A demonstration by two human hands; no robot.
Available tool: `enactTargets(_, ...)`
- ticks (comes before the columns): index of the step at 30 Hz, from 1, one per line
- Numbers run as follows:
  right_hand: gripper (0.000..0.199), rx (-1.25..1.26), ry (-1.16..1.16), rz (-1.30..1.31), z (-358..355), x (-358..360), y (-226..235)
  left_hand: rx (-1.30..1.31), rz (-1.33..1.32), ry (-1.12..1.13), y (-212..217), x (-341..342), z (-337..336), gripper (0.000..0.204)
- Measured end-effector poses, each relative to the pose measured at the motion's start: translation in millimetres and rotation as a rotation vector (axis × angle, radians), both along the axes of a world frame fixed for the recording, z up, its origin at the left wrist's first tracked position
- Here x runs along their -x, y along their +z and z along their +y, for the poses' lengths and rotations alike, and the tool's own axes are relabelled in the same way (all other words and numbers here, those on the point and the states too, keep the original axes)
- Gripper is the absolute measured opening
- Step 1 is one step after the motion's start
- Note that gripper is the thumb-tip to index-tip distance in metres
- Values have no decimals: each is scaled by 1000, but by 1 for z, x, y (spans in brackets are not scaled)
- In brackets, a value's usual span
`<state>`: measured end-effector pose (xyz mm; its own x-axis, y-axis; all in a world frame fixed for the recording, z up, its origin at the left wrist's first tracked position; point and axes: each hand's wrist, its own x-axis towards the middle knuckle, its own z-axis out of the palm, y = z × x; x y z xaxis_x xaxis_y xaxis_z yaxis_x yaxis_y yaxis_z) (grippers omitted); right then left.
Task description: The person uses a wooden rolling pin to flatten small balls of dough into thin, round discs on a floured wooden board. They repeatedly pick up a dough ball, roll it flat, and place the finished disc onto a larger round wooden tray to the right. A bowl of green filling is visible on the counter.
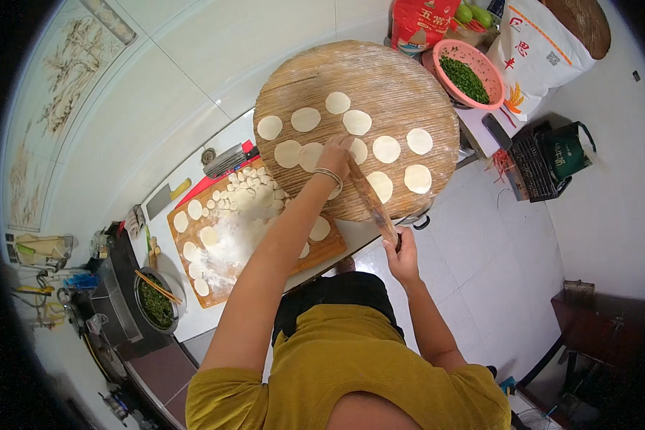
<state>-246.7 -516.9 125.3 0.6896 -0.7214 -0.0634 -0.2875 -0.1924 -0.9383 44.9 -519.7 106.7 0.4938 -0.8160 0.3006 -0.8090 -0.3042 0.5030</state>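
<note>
A round ridged wooden board [365, 64] carries several thin round dough wrappers [387, 149], spaced apart. My left hand [333, 158], with a bangle on the wrist, lies over the middle of this board between two wrappers, its visible fingers stretched forward; its fingertips partly cover the wrappers there. My right hand [403, 256] is closed round the near end of a worn brown wooden rolling pin [373, 197], just off the board's near edge. The pin slants up and left over the board, its far end beside my left fingers. Whether those fingers touch it is hard to tell.
A floured cutting board [226, 240] at the left bears dough pieces [254, 190] and wrappers. Behind it lie a cleaver [226, 161] and another knife [166, 195]. Chopped greens fill a pot [179, 304] with chopsticks and a pink basket [498, 79]. A white sack [545, 43] stands far right.
</note>
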Motion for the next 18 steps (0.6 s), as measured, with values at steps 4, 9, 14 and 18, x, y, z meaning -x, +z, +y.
enactTargets(4, 31, -61, -34, 17, -5, 5, 4, -178, 39, 346, 29, 3, 18, 49)
enactTargets(9, 29, 59, -33, -42, -10, 0, -6, -238, 32, 511, 21, 28, 53, 66)
enactTargets(14, 31, 36, -14, -56, -13, -8, -3, -251, 43, 311, 1, 26, 46, 75)
enactTargets(18, 32, 46, 2, -53, -10, -9, -1, -346, 21, 292, 5, 16, 49, 73)
